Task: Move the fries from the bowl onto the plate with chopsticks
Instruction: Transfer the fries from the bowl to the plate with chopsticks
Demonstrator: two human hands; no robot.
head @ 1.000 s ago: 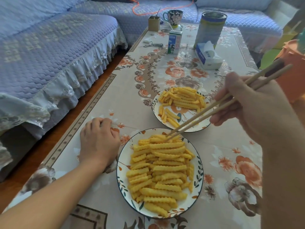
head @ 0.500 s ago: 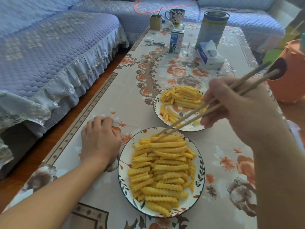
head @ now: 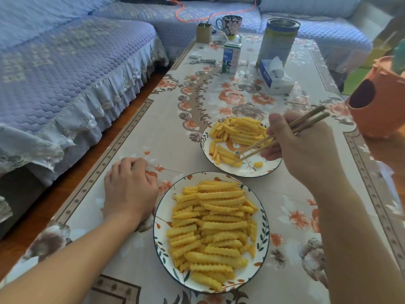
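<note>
The near bowl [head: 158,227], white with a leaf-pattern rim, holds a big heap of crinkle-cut fries [head: 214,227]. Beyond it stands the plate [head: 259,171], where a smaller pile of fries [head: 238,130] lies. My right hand [head: 306,150] grips a pair of wooden chopsticks [head: 258,148]. Their tips are down over the plate's near side, at a fry there. Whether they pinch that fry I cannot tell. My left hand [head: 129,189] rests on the tablecloth left of the bowl, fingers loosely curled, holding nothing.
Farther back on the floral table stand a milk carton [head: 231,58], a tall tin [head: 277,40], a tissue box [head: 275,77], a mug [head: 230,24] and a small box [head: 203,31]. An orange container [head: 381,102] sits at the right. A blue sofa [head: 65,62] runs along the left.
My right hand has carried the chopsticks from the far edge of the bowl over to the plate, and their tips are now down among the plate's fries. My left hand stayed put.
</note>
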